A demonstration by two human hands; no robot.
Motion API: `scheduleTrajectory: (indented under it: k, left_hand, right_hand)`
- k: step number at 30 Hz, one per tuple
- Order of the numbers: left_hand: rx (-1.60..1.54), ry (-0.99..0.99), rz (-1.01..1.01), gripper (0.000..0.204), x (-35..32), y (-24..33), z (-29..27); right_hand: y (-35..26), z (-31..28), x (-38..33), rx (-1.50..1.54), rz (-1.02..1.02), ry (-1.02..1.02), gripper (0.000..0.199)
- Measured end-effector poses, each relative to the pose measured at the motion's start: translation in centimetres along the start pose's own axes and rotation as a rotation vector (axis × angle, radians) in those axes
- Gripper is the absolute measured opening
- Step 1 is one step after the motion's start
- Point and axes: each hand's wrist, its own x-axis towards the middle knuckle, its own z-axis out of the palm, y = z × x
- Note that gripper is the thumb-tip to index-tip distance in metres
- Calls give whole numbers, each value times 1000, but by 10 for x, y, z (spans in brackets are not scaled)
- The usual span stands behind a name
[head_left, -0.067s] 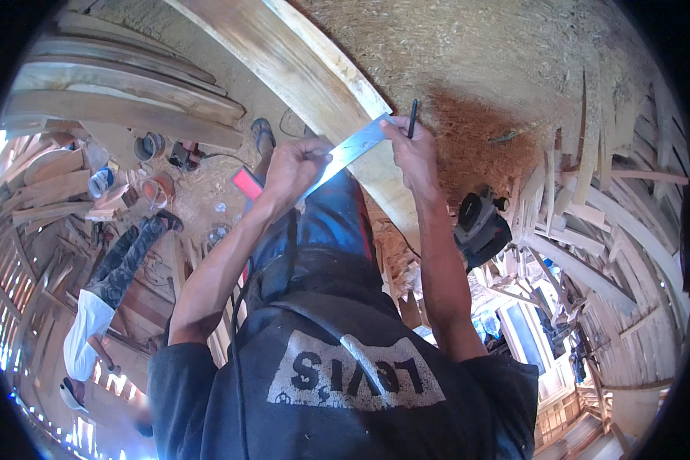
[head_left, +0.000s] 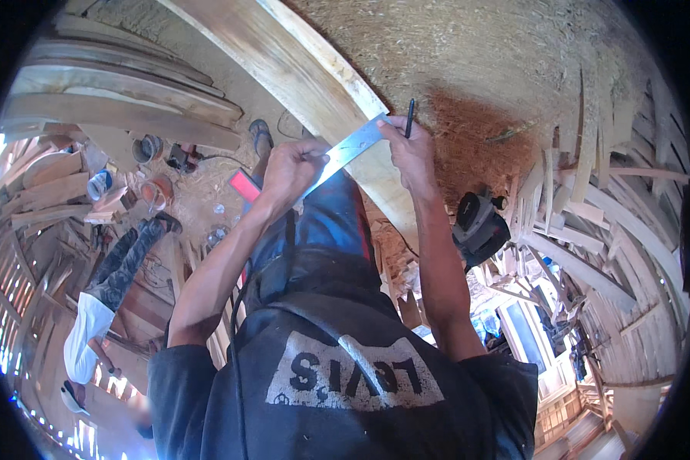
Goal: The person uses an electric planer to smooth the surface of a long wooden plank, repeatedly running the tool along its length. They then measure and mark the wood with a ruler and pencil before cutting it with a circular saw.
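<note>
A flat metal ruler (head_left: pixel 353 146) lies slantwise across a long pale wooden board (head_left: pixel 284 69). My left hand (head_left: pixel 290 170) is closed on its near end, thumb and fingers pinching the blade. At the far end, by the board's edge strip (head_left: pixel 345 73), my right hand (head_left: pixel 414 159) pinches the ruler between thumb and fingers. A black pen or pencil (head_left: pixel 410 117) sticks up from the fingers of that same hand. Past my left wrist shows a red block-like piece (head_left: pixel 244 185); my hand hides whether it joins the ruler.
A dark power tool (head_left: pixel 481 228) sits right of my right forearm. Planks (head_left: pixel 123 115) are stacked at the far left, near buckets (head_left: pixel 157 192) and another tool (head_left: pixel 180 159). Another person (head_left: pixel 90 322) in a white shirt is at left. Wood strips (head_left: pixel 590 222) lean at right; sawdust covers the ground.
</note>
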Motion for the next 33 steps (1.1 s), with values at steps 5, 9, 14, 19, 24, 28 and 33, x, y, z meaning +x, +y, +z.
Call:
scheduleTrajectory:
  k: [5, 9, 14, 19, 24, 28, 33]
  left_hand:
    - [118, 18, 64, 18, 6, -6, 1]
    - [176, 59, 82, 17, -2, 5, 3]
    - [94, 39, 78, 17, 0, -7, 5]
    - [125, 54, 111, 17, 2, -8, 5]
    - [222, 89, 112, 21, -3, 0, 4]
    - [209, 70, 71, 24, -1, -4, 3]
    - [189, 43, 96, 18, -8, 16, 2]
  right_hand:
    - [-2, -22, -1, -232, -229, 196, 28]
    - [-46, -52, -19, 103, -86, 205, 36]
    - [-50, -59, -21, -95, -312, 270, 43]
    - [-50, -70, -35, 195, -98, 157, 36]
    - [-52, -78, -45, 168, -114, 217, 32]
    - [-51, -105, -42, 367, -130, 78, 36]
    - [-57, -119, -42, 579, -216, -118, 30]
